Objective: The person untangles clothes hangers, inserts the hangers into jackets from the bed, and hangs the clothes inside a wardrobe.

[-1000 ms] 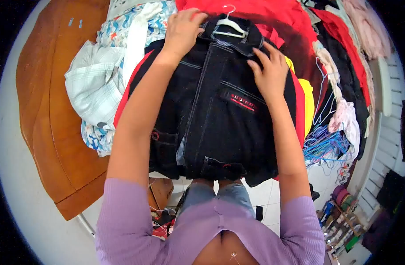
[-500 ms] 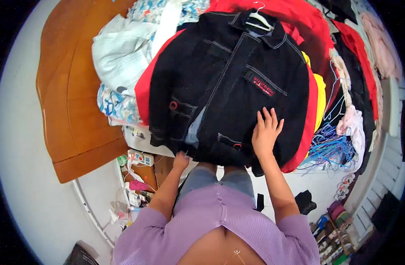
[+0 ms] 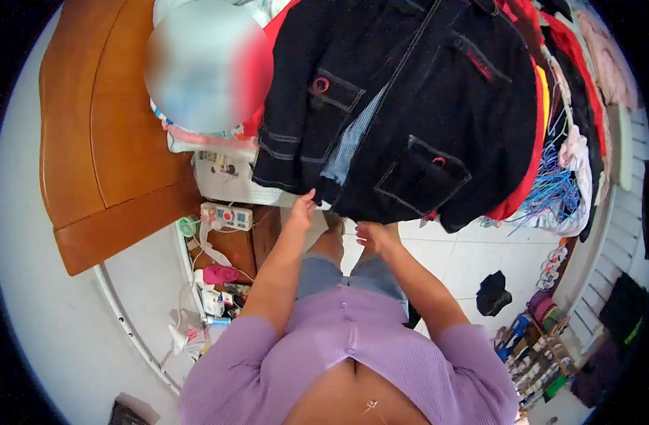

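A black jacket [image 3: 409, 106] with pale stitching and red round buttons lies spread over a heap of clothes, its front slightly parted over a blue striped lining [image 3: 354, 138]. At its lower hem, left of the front opening, my left hand [image 3: 302, 211] has its fingers closed on the edge. My right hand [image 3: 375, 236] is just below the hem, right of the opening, fingers apart and holding nothing that I can see. The jacket's collar is out of view at the top.
Left is a brown wooden board [image 3: 126, 142]. A power strip [image 3: 226, 217] with cables lies below the clothes. Blue hangers [image 3: 551, 185] and piled garments are at the right. A black item [image 3: 493, 294] lies on the floor, near a loaded rack [image 3: 540, 354].
The jacket now appears larger and higher in view. My left hand stays at the hem. My right hand has left the jacket's front and moved down and left to below the hem.
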Action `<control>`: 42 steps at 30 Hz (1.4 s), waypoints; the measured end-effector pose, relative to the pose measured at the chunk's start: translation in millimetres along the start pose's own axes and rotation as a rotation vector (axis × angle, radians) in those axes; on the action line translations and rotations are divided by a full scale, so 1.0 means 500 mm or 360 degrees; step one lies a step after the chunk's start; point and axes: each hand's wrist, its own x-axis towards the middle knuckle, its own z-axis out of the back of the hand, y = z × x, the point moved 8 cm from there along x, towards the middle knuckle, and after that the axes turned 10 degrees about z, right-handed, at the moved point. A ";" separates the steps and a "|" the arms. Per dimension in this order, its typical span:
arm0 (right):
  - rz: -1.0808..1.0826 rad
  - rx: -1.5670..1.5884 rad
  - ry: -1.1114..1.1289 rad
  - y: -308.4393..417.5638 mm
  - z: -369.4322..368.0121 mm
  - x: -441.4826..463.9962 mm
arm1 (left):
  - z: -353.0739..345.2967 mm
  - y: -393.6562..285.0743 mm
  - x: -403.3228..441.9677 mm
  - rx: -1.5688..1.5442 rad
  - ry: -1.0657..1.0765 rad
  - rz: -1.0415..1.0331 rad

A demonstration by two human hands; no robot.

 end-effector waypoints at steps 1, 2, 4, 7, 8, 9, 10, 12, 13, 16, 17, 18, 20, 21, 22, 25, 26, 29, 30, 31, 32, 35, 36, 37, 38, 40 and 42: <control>-0.0145 0.0258 -0.0131 -0.045 -0.021 0.009 | 0.017 0.012 0.011 0.0001 0.0002 -0.0003; -0.0206 0.0515 -0.0245 -0.072 -0.041 0.025 | 0.028 0.028 0.022 0.0042 0.0042 0.0069; -0.0110 0.0916 -0.0373 -0.060 -0.100 0.049 | 0.034 0.043 0.030 0.0103 0.0149 0.0141; -0.0074 0.1444 -0.0680 -0.086 -0.096 0.132 | 0.015 0.015 -0.001 0.0003 0.0318 -0.0031; -0.0151 0.1596 -0.0608 -0.088 -0.106 0.141 | 0.013 0.010 -0.010 -0.0016 0.0240 0.0014; -0.0229 0.1743 -0.0532 -0.088 -0.117 0.145 | 0.015 0.011 0.008 -0.0010 0.0244 0.0026; -0.0229 0.1749 -0.0544 -0.090 -0.116 0.145 | 0.007 0.003 0.019 -0.0117 0.0394 -0.0068; 0.0100 0.1771 -0.0489 -0.078 -0.104 0.139 | 0.014 0.011 0.005 -0.0210 0.0541 -0.0144; 0.0109 0.1775 -0.0492 -0.088 -0.090 0.123 | 0.004 0.017 -0.032 -0.0318 0.0666 -0.0050; 0.0015 0.1992 0.0304 -0.107 -0.075 0.008 | -0.004 0.048 -0.124 -0.0550 0.1027 0.0161; -0.0082 0.2193 0.0746 -0.102 -0.083 -0.056 | 0.010 0.052 -0.141 -0.0552 0.1037 0.0164; -0.0143 0.2328 0.0781 -0.118 -0.072 -0.105 | 0.014 0.062 -0.169 -0.0528 0.1169 0.0286; -0.0269 0.2467 0.0778 -0.133 -0.063 -0.177 | 0.009 0.055 -0.223 -0.0464 0.1438 0.0373; -0.0331 0.2478 0.0734 -0.142 -0.059 -0.201 | 0.014 0.050 -0.233 -0.0459 0.1450 0.0370; -0.0331 0.2468 0.0825 -0.157 -0.054 -0.198 | 0.013 0.041 -0.249 -0.0398 0.1536 0.0316; -0.0225 0.2171 0.1011 -0.128 -0.077 -0.204 | 0.007 0.053 -0.258 -0.0384 0.1654 0.0405; -0.0100 0.1989 0.0675 -0.107 -0.096 -0.213 | 0.014 0.065 -0.248 -0.0227 0.1382 0.0301; 0.0083 0.1727 0.0239 -0.113 -0.120 -0.159 | 0.014 0.090 -0.217 0.0077 0.1208 0.0216; 0.0063 0.1698 0.0407 -0.086 -0.154 -0.184 | 0.000 0.091 -0.232 0.0077 0.1208 0.0138; 0.0160 0.1603 0.0440 -0.071 -0.171 -0.190 | -0.009 0.092 -0.246 0.0075 0.1206 0.0060; 0.0166 0.1528 0.0385 -0.067 -0.182 -0.198 | -0.007 0.090 -0.255 -0.0001 0.1147 0.0041; 0.0143 0.1444 0.0349 -0.071 -0.191 -0.198 | -0.006 0.084 -0.275 0.0114 0.1086 -0.0191; 0.0109 0.1447 0.0362 -0.081 -0.192 -0.191 | -0.003 0.086 -0.283 0.0105 0.1087 -0.0196; 0.0107 0.1437 0.0365 -0.089 -0.183 -0.181 | 0.000 0.085 -0.292 0.0149 0.1073 -0.0232; -0.0008 0.1614 0.0519 -0.093 -0.184 -0.179 | 0.002 0.084 -0.301 0.0193 0.1058 -0.0268; -0.0131 0.1783 0.0678 -0.097 -0.178 -0.177 | 0.006 0.081 -0.318 0.0216 0.1045 -0.0314; -0.0127 0.1949 0.1032 -0.072 -0.189 -0.198 | 0.008 0.081 -0.331 0.0247 0.1033 -0.0351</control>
